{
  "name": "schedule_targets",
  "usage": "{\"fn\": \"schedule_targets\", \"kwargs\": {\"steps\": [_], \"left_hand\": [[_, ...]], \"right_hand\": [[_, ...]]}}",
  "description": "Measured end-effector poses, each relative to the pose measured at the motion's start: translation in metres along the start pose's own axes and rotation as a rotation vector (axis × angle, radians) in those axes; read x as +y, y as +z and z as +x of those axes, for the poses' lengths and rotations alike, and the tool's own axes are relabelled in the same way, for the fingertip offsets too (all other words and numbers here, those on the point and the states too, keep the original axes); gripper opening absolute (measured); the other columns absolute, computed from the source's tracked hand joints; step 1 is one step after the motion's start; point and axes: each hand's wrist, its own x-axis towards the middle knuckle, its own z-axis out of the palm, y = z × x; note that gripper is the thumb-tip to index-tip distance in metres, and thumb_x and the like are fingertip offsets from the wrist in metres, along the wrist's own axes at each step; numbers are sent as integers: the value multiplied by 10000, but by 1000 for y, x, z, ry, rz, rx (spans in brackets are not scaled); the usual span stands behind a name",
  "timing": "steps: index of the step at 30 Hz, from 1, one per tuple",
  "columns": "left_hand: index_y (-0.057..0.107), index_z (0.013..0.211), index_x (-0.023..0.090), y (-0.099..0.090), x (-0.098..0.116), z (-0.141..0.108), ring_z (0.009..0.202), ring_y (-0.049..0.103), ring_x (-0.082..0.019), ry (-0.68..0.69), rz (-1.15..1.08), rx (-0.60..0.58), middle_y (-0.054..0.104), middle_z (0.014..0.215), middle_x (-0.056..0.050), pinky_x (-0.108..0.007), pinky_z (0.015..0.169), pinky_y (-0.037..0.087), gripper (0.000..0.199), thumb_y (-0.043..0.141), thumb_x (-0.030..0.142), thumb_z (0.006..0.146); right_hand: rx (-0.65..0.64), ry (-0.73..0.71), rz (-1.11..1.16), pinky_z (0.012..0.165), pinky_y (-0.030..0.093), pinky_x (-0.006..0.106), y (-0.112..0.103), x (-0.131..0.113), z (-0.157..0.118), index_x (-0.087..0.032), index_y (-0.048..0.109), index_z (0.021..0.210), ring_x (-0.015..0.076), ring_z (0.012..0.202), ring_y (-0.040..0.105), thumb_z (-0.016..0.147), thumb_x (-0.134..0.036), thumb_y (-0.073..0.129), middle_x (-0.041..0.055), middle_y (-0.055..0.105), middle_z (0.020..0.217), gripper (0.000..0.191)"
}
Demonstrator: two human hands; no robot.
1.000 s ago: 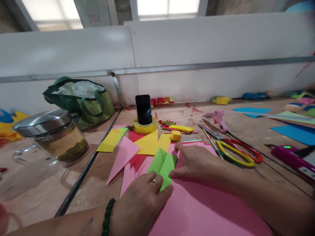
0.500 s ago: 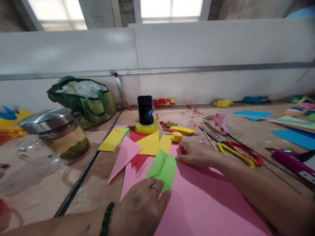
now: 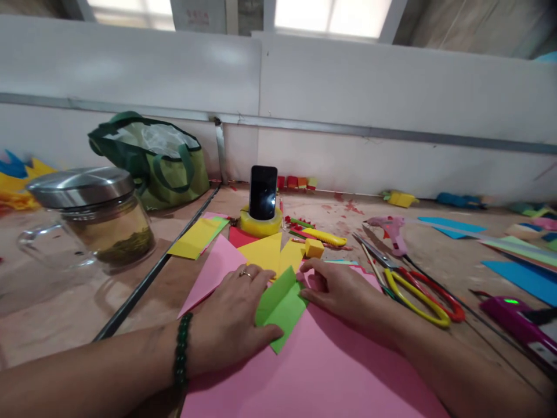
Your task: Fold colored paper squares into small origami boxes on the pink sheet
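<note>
A folded sheet of green paper (image 3: 282,307) with a raised flap and visible creases sits over a large pink sheet (image 3: 322,371). My left hand (image 3: 232,316), with a ring and a green bead bracelet, grips its left side, thumb across the lower part and fingers along the upper left. At the upper right edge, my right hand (image 3: 337,290) has thumb and forefinger curled on the paper; the exact contact is partly hidden. Beyond the hands lie a folded pink piece (image 3: 213,267) and yellow pieces (image 3: 263,252).
A phone (image 3: 263,191) stands in a yellow tape roll (image 3: 261,223). Rightward are a yellow cutter (image 3: 324,236), scissors (image 3: 418,290), a pink glue gun (image 3: 391,232) and a purple device (image 3: 517,325). A lidded glass mug (image 3: 117,232) and green bag (image 3: 183,174) stand left.
My left hand has moved up and away from me along the green paper's left side. The paper has turned slightly and its flap stands more raised. The head view has tilted.
</note>
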Motion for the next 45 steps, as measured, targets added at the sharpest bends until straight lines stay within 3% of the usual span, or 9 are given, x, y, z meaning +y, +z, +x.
{"fn": "schedule_targets", "kwargs": {"steps": [3, 8, 14, 23, 33, 36, 40, 43, 45], "left_hand": [[511, 1272, 221, 3, -6, 5, 1049, 550, -275, -65, -136, -51, 615, 1179, -85, -405, 907, 422, 586, 691, 299, 719], [649, 852, 190, -5, 1, 9, 757, 564, -166, -97, -375, -70, 644, 814, -10, -263, 682, 415, 103, 562, 209, 799], [618, 780, 127, -7, 4, 11, 673, 494, -143, -195, -712, 5, 579, 724, -23, -237, 605, 381, 280, 545, 389, 844], [671, 750, 89, 2, -1, 6, 572, 450, -103, -394, -1181, -102, 558, 629, -21, -215, 543, 340, 434, 622, 517, 799], [668, 820, 100, -6, 1, 12, 606, 462, -114, -262, -955, -162, 576, 677, -13, -218, 556, 360, 341, 634, 438, 789], [648, 1029, 127, -2, -4, 11, 691, 529, -150, -191, -672, -96, 625, 828, -46, -255, 625, 433, 303, 566, 345, 836], [379, 1391, 233, 2, -8, 4, 894, 554, -201, -19, -121, 80, 568, 1102, -81, -377, 824, 474, 623, 569, 172, 801], [384, 1376, 260, -2, 0, -2, 965, 519, -210, 144, 83, 128, 520, 1124, -82, -386, 847, 469, 575, 519, 122, 835], [542, 1225, 254, -8, 9, -5, 871, 519, -198, 249, 178, 29, 551, 992, -64, -348, 765, 477, 375, 475, 126, 878]], "right_hand": [[-11, -54, 44, 536, 315, 229, 1, 2, 0, -235, 609, 960, 121, 607, 488, 782, -344, 633, -31, 571, 695, 210], [-6, -84, 309, 546, 355, 226, 3, 6, 3, -183, 596, 778, 114, 621, 482, 745, -295, 655, -26, 549, 688, 131], [21, -32, 804, 533, 374, 225, -3, 1, 4, -165, 568, 709, 99, 569, 473, 701, -325, 697, -29, 550, 627, 205], [101, -74, 933, 549, 377, 237, -6, -11, -5, -145, 626, 736, 102, 588, 489, 667, -342, 758, -12, 586, 656, 247], [21, 26, 912, 438, 336, 190, -5, -4, 2, -175, 548, 773, 62, 431, 427, 629, -260, 703, -83, 502, 506, 228], [-121, 39, 767, 441, 330, 188, -5, 3, 2, -184, 534, 756, 75, 446, 452, 649, -204, 615, -75, 516, 518, 136], [-146, 0, 329, 460, 272, 201, -6, 9, 0, -182, 527, 672, 92, 514, 471, 650, -162, 564, -49, 523, 569, 48], [-102, 31, 90, 485, 274, 221, -9, 9, -2, -189, 587, 775, 121, 570, 508, 666, -217, 603, -24, 584, 648, 114], [-75, 64, 28, 500, 277, 228, -9, 6, -3, -215, 606, 921, 142, 608, 536, 672, -258, 630, -19, 615, 696, 254]]}}
